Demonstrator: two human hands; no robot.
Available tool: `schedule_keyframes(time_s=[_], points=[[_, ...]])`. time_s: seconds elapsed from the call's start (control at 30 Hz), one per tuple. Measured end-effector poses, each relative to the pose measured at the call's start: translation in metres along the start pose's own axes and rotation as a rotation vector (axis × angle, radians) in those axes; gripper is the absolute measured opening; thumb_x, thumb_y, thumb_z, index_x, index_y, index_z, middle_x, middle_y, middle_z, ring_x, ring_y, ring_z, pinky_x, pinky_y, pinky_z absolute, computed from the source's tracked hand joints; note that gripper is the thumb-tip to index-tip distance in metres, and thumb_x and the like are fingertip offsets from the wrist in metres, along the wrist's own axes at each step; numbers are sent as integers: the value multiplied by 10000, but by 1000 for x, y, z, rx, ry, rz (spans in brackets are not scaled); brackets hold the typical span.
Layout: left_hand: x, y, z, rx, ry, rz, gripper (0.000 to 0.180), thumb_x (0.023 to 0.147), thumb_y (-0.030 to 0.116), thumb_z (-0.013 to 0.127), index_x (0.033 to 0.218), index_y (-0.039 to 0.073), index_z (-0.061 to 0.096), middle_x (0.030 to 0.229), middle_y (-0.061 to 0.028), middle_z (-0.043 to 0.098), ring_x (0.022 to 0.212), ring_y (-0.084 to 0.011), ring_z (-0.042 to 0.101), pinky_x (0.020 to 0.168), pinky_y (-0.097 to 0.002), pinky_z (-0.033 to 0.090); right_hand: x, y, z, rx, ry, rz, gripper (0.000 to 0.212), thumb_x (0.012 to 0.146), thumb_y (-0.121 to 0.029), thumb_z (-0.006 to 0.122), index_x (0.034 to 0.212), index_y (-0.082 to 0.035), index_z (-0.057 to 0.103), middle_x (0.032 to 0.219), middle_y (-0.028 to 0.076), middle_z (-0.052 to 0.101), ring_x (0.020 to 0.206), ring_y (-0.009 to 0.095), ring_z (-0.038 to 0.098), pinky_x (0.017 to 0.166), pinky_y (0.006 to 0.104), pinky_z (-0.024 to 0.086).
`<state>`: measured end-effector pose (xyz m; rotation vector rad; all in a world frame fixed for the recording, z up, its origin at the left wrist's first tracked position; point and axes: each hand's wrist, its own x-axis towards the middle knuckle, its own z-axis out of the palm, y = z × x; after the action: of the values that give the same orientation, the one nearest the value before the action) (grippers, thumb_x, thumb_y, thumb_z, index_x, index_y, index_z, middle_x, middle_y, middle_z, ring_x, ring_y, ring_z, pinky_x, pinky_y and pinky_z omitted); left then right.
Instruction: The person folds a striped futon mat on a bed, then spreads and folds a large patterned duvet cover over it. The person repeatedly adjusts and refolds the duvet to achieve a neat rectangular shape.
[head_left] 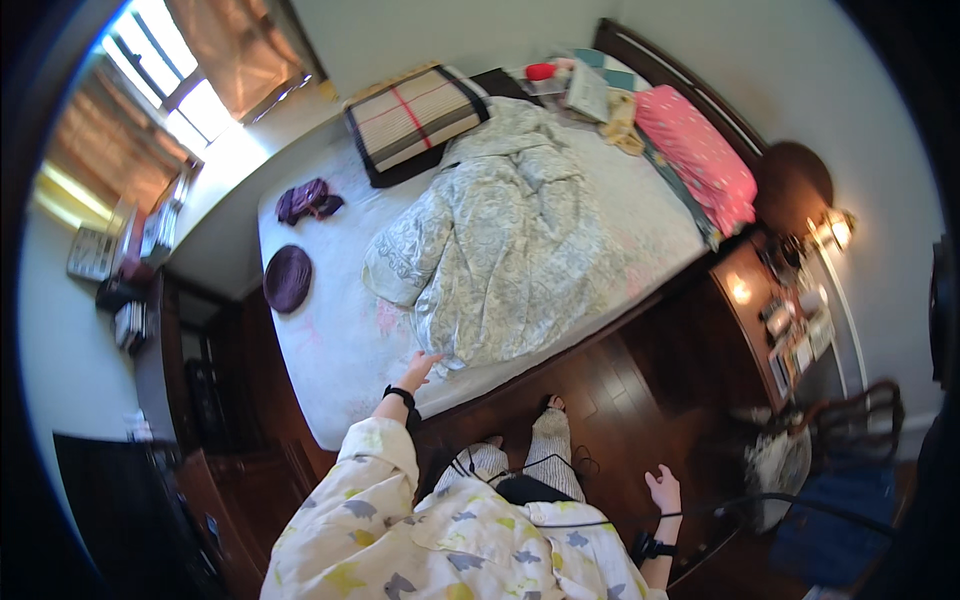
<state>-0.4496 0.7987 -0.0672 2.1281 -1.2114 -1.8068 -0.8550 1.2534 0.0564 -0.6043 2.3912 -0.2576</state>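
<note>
A pale grey-green patterned quilt [510,240] lies rumpled over the middle of the bed. My left hand [418,371] reaches over the bed's near edge, beside the quilt's lower left corner, its fingers stretched out. Whether the fingertips touch the quilt is too small to tell. My right hand [662,488] hangs out to the right above the floor, holding nothing, with its fingers loosely apart. Beneath the quilt, a white sheet [345,360] with faint pink flowers covers the mattress.
A folded checked blanket [415,112], a purple round cushion [288,279] and a purple bundle [308,201] lie on the bed. A pink pillow [695,150] rests by the headboard. A cluttered bedside table [745,310] stands right, and a dark cable [770,497] crosses near my right arm.
</note>
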Motion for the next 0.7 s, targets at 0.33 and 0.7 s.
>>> schedule_keyframes(time_s=[0.33, 0.7], points=[[91, -7, 62, -605, 278, 20, 819, 680, 372, 696, 1275, 22, 256, 1243, -131, 392, 1095, -261, 422, 831, -437, 403, 130, -17, -51, -273, -221, -186, 517, 760, -306, 597, 1164, -17, 452, 958, 236, 573, 858, 326, 578, 750, 373, 463], [-35, 91, 2, -663, 255, 363, 404, 716, 232, 684, 1034, 11, 570, 930, -49, 600, 823, -139, 558, 727, -274, 431, 155, -95, -43, -167, -305, -272, 530, 757, -332, 592, 1174, -36, 454, 935, 221, 585, 854, 345, 575, 749, 390, 462]])
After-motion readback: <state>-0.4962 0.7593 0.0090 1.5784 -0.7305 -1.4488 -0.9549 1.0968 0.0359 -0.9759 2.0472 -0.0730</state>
